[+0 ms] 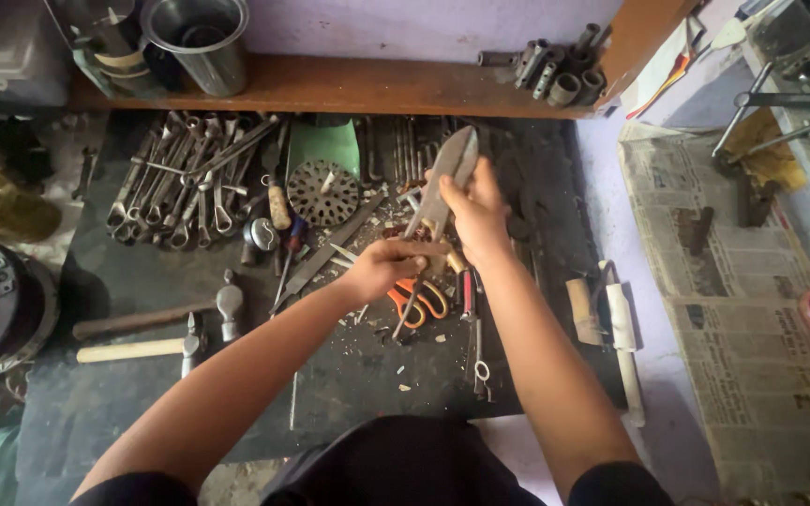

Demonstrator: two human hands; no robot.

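My left hand point(382, 267) grips the handle end of a large metal knife point(450, 169) over the dark workbench point(124, 281). My right hand point(477, 211) pinches the wide grey blade near its middle, and the tip points away from me toward the shelf. Just under my hands lie orange-handled scissors point(421, 302) and a red-handled screwdriver point(466, 292). Small pale chips are scattered on the bench below them.
A pile of spanners point(189, 173) lies at the back left, with a round perforated disc point(322, 192) beside it. Two hammers point(185, 323) rest at the left. A wooden shelf point(349, 86) holds a steel cup point(197, 37) and sockets point(555, 70). Newspaper point(733, 309) covers the floor at right.
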